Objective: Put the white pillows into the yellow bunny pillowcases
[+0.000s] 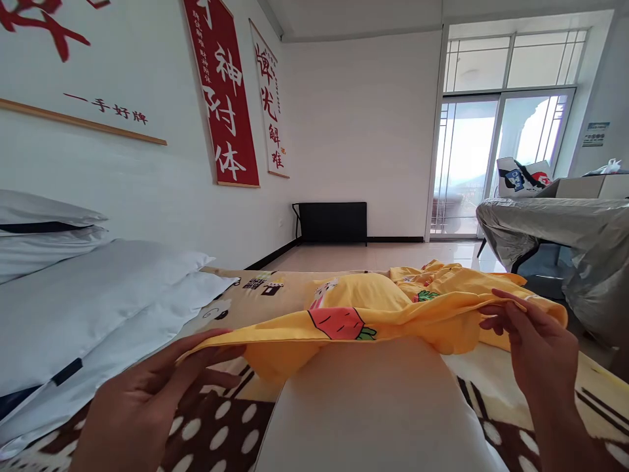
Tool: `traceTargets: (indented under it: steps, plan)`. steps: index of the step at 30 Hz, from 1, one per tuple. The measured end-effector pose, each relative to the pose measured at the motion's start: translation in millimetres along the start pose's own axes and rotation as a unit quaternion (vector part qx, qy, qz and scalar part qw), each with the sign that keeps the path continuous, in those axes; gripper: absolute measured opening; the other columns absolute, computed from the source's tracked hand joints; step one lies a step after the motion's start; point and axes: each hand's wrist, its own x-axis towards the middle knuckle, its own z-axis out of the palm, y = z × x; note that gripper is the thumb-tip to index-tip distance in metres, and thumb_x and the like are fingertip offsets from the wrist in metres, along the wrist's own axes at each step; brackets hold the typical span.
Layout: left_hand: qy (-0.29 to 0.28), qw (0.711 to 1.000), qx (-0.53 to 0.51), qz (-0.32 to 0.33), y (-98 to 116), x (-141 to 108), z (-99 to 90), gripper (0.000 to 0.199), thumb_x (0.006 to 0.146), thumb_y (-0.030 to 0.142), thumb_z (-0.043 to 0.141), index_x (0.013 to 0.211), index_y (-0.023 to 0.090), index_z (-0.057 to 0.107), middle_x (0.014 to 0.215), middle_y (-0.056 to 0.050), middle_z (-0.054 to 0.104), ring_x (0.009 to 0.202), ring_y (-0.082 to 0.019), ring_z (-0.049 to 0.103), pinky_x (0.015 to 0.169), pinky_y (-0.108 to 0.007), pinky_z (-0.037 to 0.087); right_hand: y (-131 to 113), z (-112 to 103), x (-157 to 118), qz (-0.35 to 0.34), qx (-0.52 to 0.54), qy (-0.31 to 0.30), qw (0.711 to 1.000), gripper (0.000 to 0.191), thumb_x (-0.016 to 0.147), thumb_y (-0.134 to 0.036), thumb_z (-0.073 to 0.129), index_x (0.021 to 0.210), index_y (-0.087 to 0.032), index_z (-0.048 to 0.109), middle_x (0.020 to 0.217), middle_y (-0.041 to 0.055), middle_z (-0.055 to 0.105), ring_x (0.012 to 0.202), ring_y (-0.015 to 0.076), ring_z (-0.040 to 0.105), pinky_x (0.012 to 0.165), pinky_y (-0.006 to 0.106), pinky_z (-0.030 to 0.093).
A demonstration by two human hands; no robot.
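Note:
A yellow cloth with a red carrot-like print is stretched between my two hands. My left hand pinches its left end between thumb and fingers. At the right, my right hand pinches the upper edge of the cloth. Below and behind the edge lies a white pillow, its near part bare and its far part under the yellow cloth. More yellow fabric is bunched toward the back right.
White pillows are stacked at the left on a patterned brown and beige blanket. A plastic-covered table with boxes stands at the right. A black panel leans near the far wall.

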Motion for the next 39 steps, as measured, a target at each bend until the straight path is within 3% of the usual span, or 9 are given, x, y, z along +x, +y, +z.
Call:
traceTargets:
  steps: [4,8,11,15,19,25,29,34,39]
  plan:
    - [-0.003,0.998,-0.023,0.065,-9,16,11.2,0.030,0.071,0.049,0.064,0.090,0.026,0.070,0.080,-0.001,0.072,0.071,-0.020,0.067,0.043,-0.020,0.042,6,4,1,-0.068,-0.039,-0.040,0.996,0.031,0.082,-0.036,0.061,0.106,-0.017,0.065,0.098,0.0101,0.069,0.087,0.0228,0.067,0.071,0.032,0.050]
    - [-0.115,0.982,-0.067,0.135,-69,57,55.6,0.052,0.082,0.046,0.055,0.129,0.025,0.048,0.137,-0.007,0.050,0.125,-0.024,0.047,0.072,-0.022,0.049,60,6,7,-0.124,-0.171,-0.169,0.963,0.063,0.080,-0.043,0.058,0.138,-0.025,0.040,0.138,0.0092,0.048,0.126,0.0260,0.045,0.102,0.043,0.037]
    - [-0.181,0.982,0.045,-0.037,-137,87,93.2,0.079,0.085,0.039,0.045,0.146,0.023,-0.003,0.150,-0.010,0.029,0.135,-0.015,0.034,0.093,-0.024,0.043,125,0,10,-0.021,-0.336,-0.249,0.908,0.084,0.074,-0.055,0.056,0.145,-0.020,0.026,0.138,0.0135,0.047,0.128,0.0314,0.042,0.102,0.051,0.033]
    - [-0.144,0.973,0.113,-0.138,-195,108,101.3,0.078,0.085,0.046,0.041,0.144,0.010,0.005,0.139,-0.024,0.042,0.122,-0.025,0.051,0.082,-0.032,0.048,174,-13,20,0.093,-0.358,-0.221,0.902,0.081,0.071,-0.066,0.047,0.136,-0.018,0.041,0.133,0.0154,0.052,0.122,0.0316,0.048,0.097,0.044,0.040]
    - [-0.219,0.948,0.130,-0.190,-190,113,75.8,0.066,0.078,0.068,0.037,0.106,0.011,0.055,0.087,-0.016,0.069,0.070,-0.025,0.067,0.051,-0.027,0.040,167,-18,29,0.173,-0.333,-0.262,0.889,0.067,0.075,-0.071,0.036,0.092,-0.015,0.068,0.086,0.0115,0.070,0.079,0.0244,0.065,0.066,0.032,0.049]
    - [-0.450,0.868,0.165,-0.127,-158,95,75.1,0.051,0.066,0.064,0.062,0.085,0.016,0.060,0.062,0.002,0.055,0.056,-0.014,0.052,0.048,-0.022,0.030,154,-9,18,0.150,-0.308,-0.347,0.873,0.045,0.064,-0.060,0.063,0.072,-0.016,0.067,0.056,-0.0018,0.056,0.052,0.0110,0.046,0.047,0.022,0.034]
    - [-0.454,0.880,0.115,-0.079,-152,91,82.4,0.050,0.067,0.057,0.065,0.096,0.017,0.062,0.078,0.001,0.058,0.067,-0.013,0.048,0.056,-0.021,0.035,153,-10,21,0.105,-0.304,-0.298,0.899,0.037,0.062,-0.053,0.064,0.066,-0.016,0.063,0.055,-0.0010,0.055,0.053,0.0118,0.045,0.050,0.024,0.035]
    - [-0.337,0.936,0.059,-0.086,-159,107,68.6,0.054,0.059,0.064,0.066,0.078,0.014,0.060,0.073,-0.001,0.055,0.068,-0.015,0.049,0.058,-0.023,0.038,153,-15,28,0.092,-0.322,-0.220,0.916,0.043,0.065,-0.058,0.056,0.071,-0.016,0.063,0.065,0.0038,0.061,0.062,0.0162,0.050,0.057,0.028,0.040]
    - [-0.339,0.926,0.145,-0.079,-177,116,57.1,0.048,0.057,0.063,0.061,0.068,0.016,0.055,0.063,0.001,0.052,0.060,-0.014,0.048,0.054,-0.023,0.036,158,-17,31,0.111,-0.351,-0.229,0.901,0.040,0.064,-0.054,0.052,0.070,-0.016,0.063,0.065,0.0051,0.063,0.061,0.0171,0.053,0.056,0.027,0.041]
